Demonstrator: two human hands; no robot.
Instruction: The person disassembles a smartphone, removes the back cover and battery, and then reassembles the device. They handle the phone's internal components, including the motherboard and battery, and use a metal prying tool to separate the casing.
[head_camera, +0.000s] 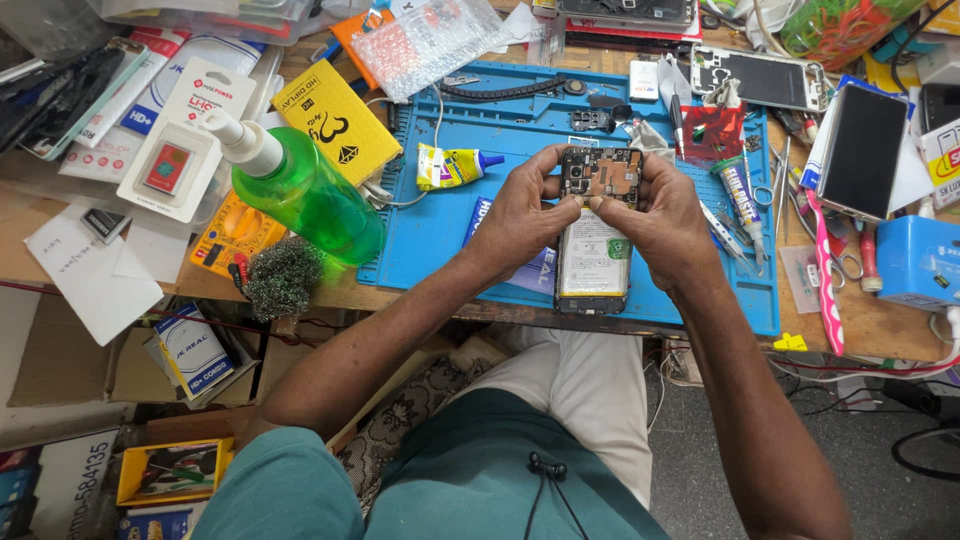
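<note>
From the head camera, looking down on a crowded workbench, an opened phone lies face down on a blue work mat, its back cover off so the circuit board at the far end and the pale battery below it show. The phone sits near the mat's near edge, right of centre.

The left hand grips the phone's far left edge, fingers curled around the board end, thumb pressed on top. The right hand clasps the far right edge the same way, its thumb tip meeting the left thumb just over the board's near edge.

Left of the hands, a green spray bottle lies tilted across the mat's left edge, with a dark scouring pad near it. A small yellow glue tube lies on the mat, far-left of the hands. To the right, a dark phone lies screen up among tweezers and tools, and a blue box sits near it.
</note>
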